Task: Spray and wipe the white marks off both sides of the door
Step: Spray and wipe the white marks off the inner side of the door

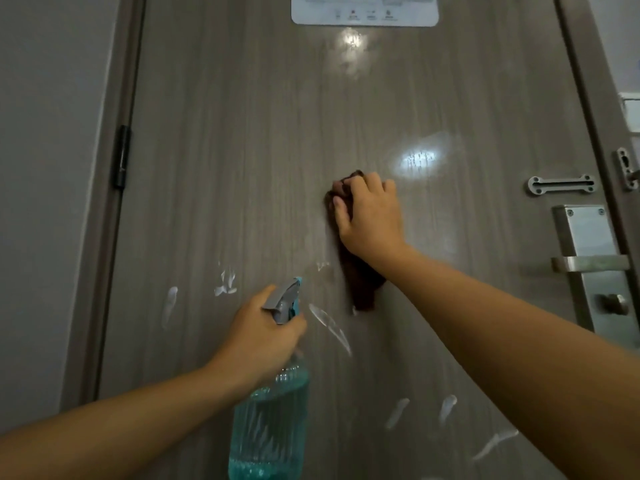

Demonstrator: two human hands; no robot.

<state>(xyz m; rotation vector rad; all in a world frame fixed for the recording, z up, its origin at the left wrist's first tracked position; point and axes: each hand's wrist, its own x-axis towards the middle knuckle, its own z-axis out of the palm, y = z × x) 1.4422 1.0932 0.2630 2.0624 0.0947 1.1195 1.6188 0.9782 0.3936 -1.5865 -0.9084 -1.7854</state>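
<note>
The scene is dim and grey-toned. Two soft glare patches shine on the glossy door (242, 150), one high under the notice (363, 10), one just right of centre. The wide lens bends the frame (114, 220) and latch side outward. The notice's print is too blurred to read. Fine detail is soft and noisy throughout.

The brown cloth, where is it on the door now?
In the head view, the brown cloth is pressed to the door by the right hand, right of centre, left of the lever handle, above the spray bottle.
</note>
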